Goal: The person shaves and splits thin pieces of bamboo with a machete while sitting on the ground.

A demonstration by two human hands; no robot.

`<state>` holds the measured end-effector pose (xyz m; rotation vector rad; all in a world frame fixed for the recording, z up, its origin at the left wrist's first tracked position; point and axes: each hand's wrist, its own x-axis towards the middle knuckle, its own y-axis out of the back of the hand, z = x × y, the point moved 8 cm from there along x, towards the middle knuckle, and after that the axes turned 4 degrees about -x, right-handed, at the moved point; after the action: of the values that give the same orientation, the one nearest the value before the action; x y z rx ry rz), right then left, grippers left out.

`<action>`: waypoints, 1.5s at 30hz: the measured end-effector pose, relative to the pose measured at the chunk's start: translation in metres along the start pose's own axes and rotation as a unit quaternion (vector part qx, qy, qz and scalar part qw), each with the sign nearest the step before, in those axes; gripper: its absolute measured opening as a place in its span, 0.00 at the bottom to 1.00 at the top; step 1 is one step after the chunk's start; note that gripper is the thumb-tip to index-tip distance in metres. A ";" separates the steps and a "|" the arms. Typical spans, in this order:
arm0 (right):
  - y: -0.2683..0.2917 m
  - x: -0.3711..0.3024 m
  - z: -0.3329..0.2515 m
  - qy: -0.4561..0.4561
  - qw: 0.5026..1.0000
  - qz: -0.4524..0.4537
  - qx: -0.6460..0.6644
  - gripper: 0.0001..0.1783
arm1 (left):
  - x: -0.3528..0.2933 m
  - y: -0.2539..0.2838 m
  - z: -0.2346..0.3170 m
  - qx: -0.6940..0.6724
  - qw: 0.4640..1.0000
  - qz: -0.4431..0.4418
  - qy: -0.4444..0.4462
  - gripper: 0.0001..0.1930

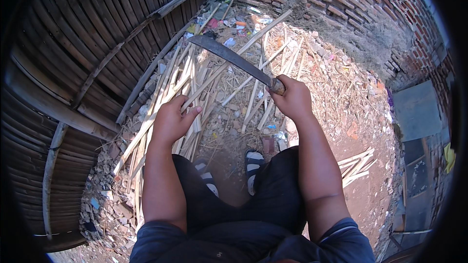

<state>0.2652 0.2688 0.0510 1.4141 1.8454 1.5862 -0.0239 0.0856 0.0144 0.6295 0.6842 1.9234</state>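
My right hand (294,98) is closed around the handle of a machete (233,59). Its long dark blade points to the far left, crossing a long pale bamboo strip (259,33). That strip slants down to my left hand (174,121), where its near end sits between the curled fingers and the thumb. Under and beyond both hands lies a loose pile of split bamboo strips (170,87), most of them lengthwise. Whether the blade touches the strip, I cannot tell.
A dark slatted bamboo wall (107,24) rises on the left, and a worn brick wall (336,0) at the back and right. Rubble and litter (229,29) cover the ground. A smaller bundle of strips (357,166) lies right of my knee. My sandalled feet (253,165) are below.
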 end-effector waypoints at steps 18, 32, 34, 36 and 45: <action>0.015 0.006 0.024 -0.084 0.996 0.032 0.028 0.19 | 0.001 0.004 -0.006 -0.011 1.000 0.016 -0.007 0.24; -0.004 -0.013 -0.056 0.207 0.978 0.000 -0.019 0.15 | 0.000 -0.001 -0.006 -0.016 0.998 0.042 -0.053 0.25; -0.004 -0.010 -0.049 0.184 0.983 -0.005 -0.019 0.16 | 0.001 -0.001 -0.007 -0.023 0.998 0.036 -0.046 0.25; -0.001 -0.005 -0.031 0.126 0.992 -0.002 -0.007 0.17 | 0.001 -0.001 -0.004 -0.018 1.000 0.007 -0.024 0.25; 0.011 0.005 0.034 -0.130 0.988 -0.009 0.081 0.22 | -0.001 -0.002 -0.003 -0.021 0.999 -0.036 0.009 0.25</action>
<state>0.2946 0.2904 0.0513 1.5833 1.8569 1.1981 -0.0244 0.0847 0.0104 0.5545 0.6667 1.8743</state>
